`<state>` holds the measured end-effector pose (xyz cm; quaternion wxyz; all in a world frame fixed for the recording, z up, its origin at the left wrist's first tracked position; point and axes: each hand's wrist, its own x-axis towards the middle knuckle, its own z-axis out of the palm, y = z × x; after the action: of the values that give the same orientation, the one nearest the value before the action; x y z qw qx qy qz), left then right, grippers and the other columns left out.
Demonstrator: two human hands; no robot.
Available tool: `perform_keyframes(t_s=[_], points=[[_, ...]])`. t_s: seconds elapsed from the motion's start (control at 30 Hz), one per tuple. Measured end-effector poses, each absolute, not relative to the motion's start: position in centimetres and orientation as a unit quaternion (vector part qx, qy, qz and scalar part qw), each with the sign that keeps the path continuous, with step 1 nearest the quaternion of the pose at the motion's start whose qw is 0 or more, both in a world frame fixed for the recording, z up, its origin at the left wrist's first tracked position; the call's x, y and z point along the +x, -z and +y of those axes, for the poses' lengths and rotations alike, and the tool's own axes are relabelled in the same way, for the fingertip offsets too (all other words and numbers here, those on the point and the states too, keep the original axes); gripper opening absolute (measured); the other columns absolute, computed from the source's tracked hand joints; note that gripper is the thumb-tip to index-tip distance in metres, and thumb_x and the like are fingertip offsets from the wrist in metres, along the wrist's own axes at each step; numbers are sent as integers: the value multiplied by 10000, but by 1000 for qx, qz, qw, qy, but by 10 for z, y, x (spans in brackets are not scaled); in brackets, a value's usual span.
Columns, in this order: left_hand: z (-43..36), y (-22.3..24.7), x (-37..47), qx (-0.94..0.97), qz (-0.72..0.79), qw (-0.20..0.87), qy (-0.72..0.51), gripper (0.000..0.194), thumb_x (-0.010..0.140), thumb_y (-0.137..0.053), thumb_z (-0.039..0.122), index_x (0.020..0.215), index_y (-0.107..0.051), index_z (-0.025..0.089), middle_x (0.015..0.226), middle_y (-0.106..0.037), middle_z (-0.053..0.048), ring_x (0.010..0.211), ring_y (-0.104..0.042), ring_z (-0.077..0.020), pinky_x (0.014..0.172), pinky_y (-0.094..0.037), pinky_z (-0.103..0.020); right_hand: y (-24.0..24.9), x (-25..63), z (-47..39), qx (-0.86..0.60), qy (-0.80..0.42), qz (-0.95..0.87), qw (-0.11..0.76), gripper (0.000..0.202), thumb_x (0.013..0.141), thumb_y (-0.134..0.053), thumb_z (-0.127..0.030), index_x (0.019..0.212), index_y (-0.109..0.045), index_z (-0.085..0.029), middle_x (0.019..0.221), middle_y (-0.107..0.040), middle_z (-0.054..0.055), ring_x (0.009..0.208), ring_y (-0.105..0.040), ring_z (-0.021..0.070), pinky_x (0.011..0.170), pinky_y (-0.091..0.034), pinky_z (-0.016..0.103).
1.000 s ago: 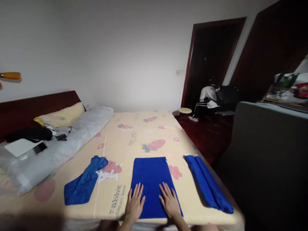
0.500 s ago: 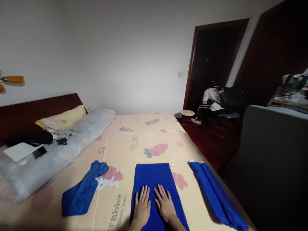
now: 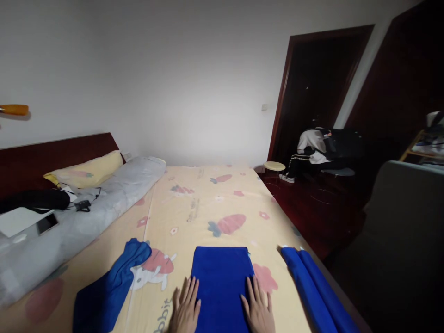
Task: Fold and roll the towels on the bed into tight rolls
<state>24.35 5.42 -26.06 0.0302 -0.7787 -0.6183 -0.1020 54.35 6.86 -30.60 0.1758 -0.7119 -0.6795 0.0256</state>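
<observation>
A folded bright-blue cloth lies flat on the patterned bed sheet, its near end cut off by the frame. On its left edge rests my left hand, fingers stretched out and slightly apart. My right hand lies along the opposite edge, also flat with fingers spread. Neither hand grips anything. To the left is a crumpled darker blue cloth. Two long blue rolls of fabric lie side by side near the bed's right edge.
A grey wrapped bundle runs along the left side, bearing a phone, a white flat object and cables. Behind it are a yellow pillow and the headboard. A round stool and a seated, bent-over person are beyond the bed.
My hands have moved apart, from the middle of the blue cloth out to its left and right edges. The camera view has shifted slightly.
</observation>
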Motion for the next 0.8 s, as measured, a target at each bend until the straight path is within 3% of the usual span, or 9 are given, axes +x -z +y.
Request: perform_keyframes(t_s=[0.17,0.3,0.4,0.53,0.8], points=[[96,262,301,-817,-563,20,119,659,925,-266,164,1493,45,289,1591,-193,22,1452,-249,-179,1172,-258,-434,282,489,104,-581,-119,-789,161,553,968,-238,-494,1488,-180,-315,1571,-200,2,1455,-209,243,1174,-229,517],[137,275,319,-834,-543,-37,92,624,950,-257,231,1485,57,300,1599,-147,23,1462,-221,-203,1176,-262,-470,271,476,139,-501,-161,-838,146,546,971,-262,-451,1489,-118,-356,1573,-184,-18,1458,-203,228,1173,-240,498],[162,278,307,-829,-552,-43,79,567,980,-228,336,1481,37,327,1594,-177,27,1454,-247,-208,1167,-280,-486,267,490,162,-512,-165,-833,132,531,968,-234,-513,1479,-186,-375,1574,-195,-12,1456,-210,231,1174,-226,510],[181,274,285,-790,-609,-7,67,573,973,-239,447,1487,-23,316,1586,-225,5,1456,-241,-241,1163,-259,-534,267,526,184,-588,-142,-788,118,595,942,-228,-595,1473,-252,-326,1574,-217,15,1461,-195,239,1179,-184,527],[198,263,277,-724,-689,-21,25,612,944,-248,491,1488,-158,226,1581,-240,-54,1461,-216,-276,1156,-201,-583,295,558,201,-714,-54,-682,146,735,921,-195,-623,1472,-312,-151,1538,-322,119,1440,-261,282,1163,-184,565]])
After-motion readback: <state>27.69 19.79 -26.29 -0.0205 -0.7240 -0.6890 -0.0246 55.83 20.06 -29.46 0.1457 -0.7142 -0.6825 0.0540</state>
